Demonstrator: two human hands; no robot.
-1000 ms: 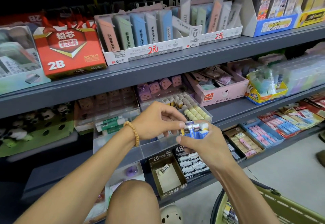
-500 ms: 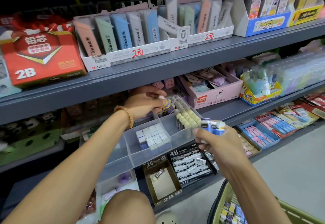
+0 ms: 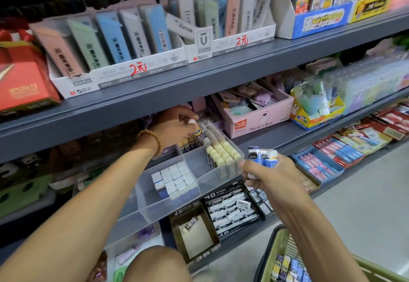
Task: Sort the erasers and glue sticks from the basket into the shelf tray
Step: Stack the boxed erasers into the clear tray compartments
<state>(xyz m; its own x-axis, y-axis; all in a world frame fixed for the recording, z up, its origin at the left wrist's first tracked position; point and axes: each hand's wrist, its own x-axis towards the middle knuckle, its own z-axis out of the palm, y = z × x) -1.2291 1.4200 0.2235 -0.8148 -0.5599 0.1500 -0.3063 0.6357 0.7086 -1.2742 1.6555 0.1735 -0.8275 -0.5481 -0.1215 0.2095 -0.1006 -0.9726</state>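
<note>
Head view: your left hand (image 3: 177, 124) is pinching a glue stick (image 3: 197, 130) over the clear shelf tray (image 3: 168, 206); your right hand (image 3: 265, 173) is gripping several erasers (image 3: 262, 155).

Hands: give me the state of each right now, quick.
Left hand: closed on a glue stick, over the clear shelf tray's back compartment.
Right hand: closed on a bunch of erasers.

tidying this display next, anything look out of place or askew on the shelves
Yes. One grey pencil case on the top shelf lies tilted across the upright ones. Below, a loose eraser lies askew atop the 4B eraser box, and the 2B box holds just one eraser.
</note>
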